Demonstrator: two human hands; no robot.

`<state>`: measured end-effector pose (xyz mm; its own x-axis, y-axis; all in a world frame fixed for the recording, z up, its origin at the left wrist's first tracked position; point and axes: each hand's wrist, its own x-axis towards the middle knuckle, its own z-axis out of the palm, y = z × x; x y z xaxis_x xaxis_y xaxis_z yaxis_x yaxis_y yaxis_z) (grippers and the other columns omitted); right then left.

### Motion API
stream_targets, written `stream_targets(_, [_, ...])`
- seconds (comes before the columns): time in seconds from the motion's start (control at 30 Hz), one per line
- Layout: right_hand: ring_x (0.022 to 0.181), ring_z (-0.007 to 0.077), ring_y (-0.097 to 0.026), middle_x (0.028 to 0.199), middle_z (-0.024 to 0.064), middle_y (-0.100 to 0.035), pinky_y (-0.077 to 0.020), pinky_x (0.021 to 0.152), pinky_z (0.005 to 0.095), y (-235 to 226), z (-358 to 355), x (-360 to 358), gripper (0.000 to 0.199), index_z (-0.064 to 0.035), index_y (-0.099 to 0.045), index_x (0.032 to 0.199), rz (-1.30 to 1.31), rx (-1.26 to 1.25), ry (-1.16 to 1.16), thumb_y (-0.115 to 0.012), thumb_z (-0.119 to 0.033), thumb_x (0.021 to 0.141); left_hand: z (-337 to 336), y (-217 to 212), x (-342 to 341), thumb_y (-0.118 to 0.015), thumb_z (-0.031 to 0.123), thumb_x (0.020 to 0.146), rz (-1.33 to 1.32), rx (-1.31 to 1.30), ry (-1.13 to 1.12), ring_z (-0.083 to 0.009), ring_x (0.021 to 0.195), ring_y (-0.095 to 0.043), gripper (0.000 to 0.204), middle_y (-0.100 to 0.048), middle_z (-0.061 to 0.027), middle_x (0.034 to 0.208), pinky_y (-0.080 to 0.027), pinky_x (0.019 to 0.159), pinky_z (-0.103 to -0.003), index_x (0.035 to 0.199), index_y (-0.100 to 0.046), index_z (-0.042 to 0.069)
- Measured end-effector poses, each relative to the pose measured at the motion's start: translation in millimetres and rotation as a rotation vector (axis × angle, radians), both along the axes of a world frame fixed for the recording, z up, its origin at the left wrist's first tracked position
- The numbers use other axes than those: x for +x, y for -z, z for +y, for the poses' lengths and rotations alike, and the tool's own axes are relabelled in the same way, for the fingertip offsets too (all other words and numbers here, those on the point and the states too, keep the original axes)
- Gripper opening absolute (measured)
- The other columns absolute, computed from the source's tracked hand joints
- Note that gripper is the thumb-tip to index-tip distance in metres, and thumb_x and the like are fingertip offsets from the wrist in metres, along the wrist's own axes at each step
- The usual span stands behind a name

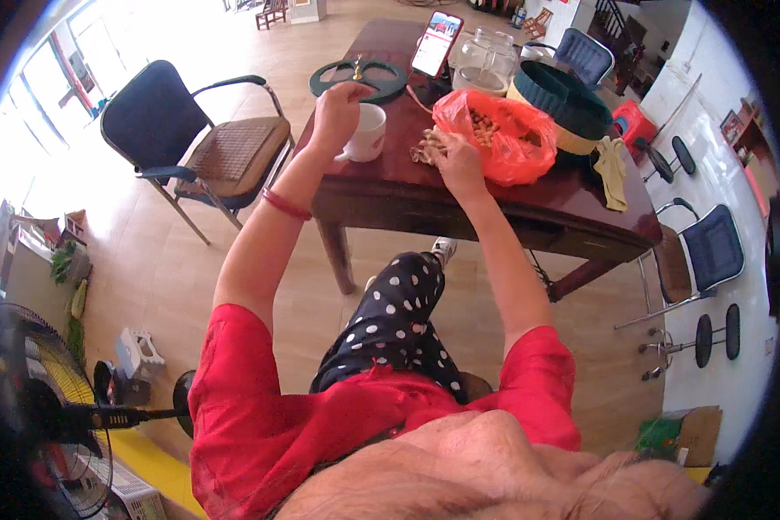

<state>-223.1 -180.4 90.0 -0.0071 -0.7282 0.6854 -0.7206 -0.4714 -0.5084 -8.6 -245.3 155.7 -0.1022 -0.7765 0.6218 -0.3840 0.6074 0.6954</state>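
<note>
My left hand (338,114) is above the rim of a white mug (371,137) near the table's left edge. Its fingers are pinched together, and whatever they may hold is too small to make out. On the tabletop, my right hand (461,165) has its fingers closed at a small heap of pale peanut shells (425,151). Right beside that hand lies a red plastic bag (522,159), its mouth spread wide around peanuts (484,130).
On the dark red table (390,165) are a green lid (390,87), a propped phone (438,43), a glass jar (487,65), a green-rimmed tub (555,97) and yellow gloves (612,173). Chairs (234,156) flank the table; a fan (52,416) stands lower left.
</note>
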Motion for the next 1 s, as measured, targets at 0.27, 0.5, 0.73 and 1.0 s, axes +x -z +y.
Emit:
stream_targets(0.27, [0.083,0.0300,-0.061,0.085,0.0155,-0.064,-0.0479,0.074,0.0363,-45.8,-16.7,-66.3,0.016,-0.0028,-0.065,0.091,-0.044,0.113,0.022,-0.056,-0.012,0.081,55.7,0.5,-4.1,-0.053,0.006,0.079,-0.035,-0.227,-0.046,-0.0284,0.090,-0.058,0.015,-0.063,-0.0126,0.091,-0.046,0.079,-0.036,0.088,-0.064,0.004])
stream_targets(0.5, [0.085,0.0340,-0.060,0.086,0.0207,-0.062,-0.0469,0.078,0.0418,-30.8,-24.0,-147.3,0.019,-0.0022,-0.065,0.089,0.563,0.422,0.221,-0.057,-0.009,0.073,144.4,65.0,-24.0,-0.058,-0.005,0.072,-0.093,-0.324,0.251,-0.0298,0.087,-0.057,0.014,-0.060,-0.0116,0.089,-0.047,0.076,-0.037,0.083,-0.062,0.003])
stream_targets(0.73, [0.088,0.0350,-0.060,0.092,0.0205,-0.062,-0.0463,0.079,0.0418,-41.8,-47.3,-115.7,0.025,-0.0059,-0.064,0.096,0.651,0.475,0.053,-0.055,-0.007,0.072,192.0,127.7,-25.5,-0.059,0.000,0.077,-0.028,0.016,0.322,-0.0297,0.081,-0.060,0.009,-0.062,-0.0130,0.084,-0.049,0.071,-0.035,0.085,-0.063,0.001])
stream_targets(1.0, [0.084,0.0345,-0.061,0.090,0.0222,-0.062,-0.0460,0.078,0.0416,-44.1,-69.4,-106.5,0.024,-0.0077,-0.063,0.097,0.702,0.571,-0.043,-0.057,-0.014,0.075,214.7,156.6,-12.9,-0.060,0.003,0.076,0.049,0.175,0.270,-0.0290,0.078,-0.062,0.011,-0.064,-0.0118,0.083,-0.049,0.068,-0.035,0.085,-0.065,0.005])
